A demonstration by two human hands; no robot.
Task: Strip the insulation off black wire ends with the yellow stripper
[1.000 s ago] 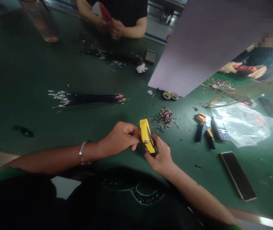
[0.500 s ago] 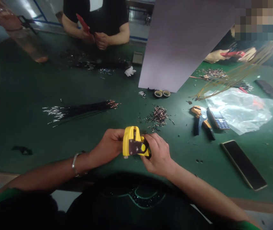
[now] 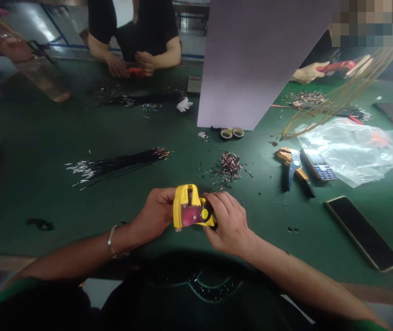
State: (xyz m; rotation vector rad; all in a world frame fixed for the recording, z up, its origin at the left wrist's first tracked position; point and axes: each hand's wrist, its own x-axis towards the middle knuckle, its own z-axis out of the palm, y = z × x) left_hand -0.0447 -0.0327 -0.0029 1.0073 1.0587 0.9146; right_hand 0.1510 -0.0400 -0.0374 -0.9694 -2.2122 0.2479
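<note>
A yellow wire stripper (image 3: 187, 212) with a dark side plate is held up near the table's front edge. My right hand (image 3: 229, 220) is wrapped round its handles. My left hand (image 3: 155, 214) is closed against the other side of the tool's head, thumb bent inward. The yellow body hides its fingertips, so whatever they pinch is out of sight. Beyond the tool lies a heap of short stripped wire scraps (image 3: 230, 164). A bundle of black wires (image 3: 124, 163), with silvery left ends and copper right ends, lies to the left.
To the right lie an orange and black wire stripper (image 3: 291, 168), a keypad phone (image 3: 319, 164), a clear plastic bag (image 3: 358, 151) and a smartphone (image 3: 362, 233). Two tape rolls (image 3: 231, 134) sit below a pale upright panel (image 3: 241, 64). Other people's hands work across the green table.
The yellow stripper has tilted slightly and moved a little left, its side plate catching reddish light. Across the table, a co-worker's red tool has come down. The view has shifted slightly.
</note>
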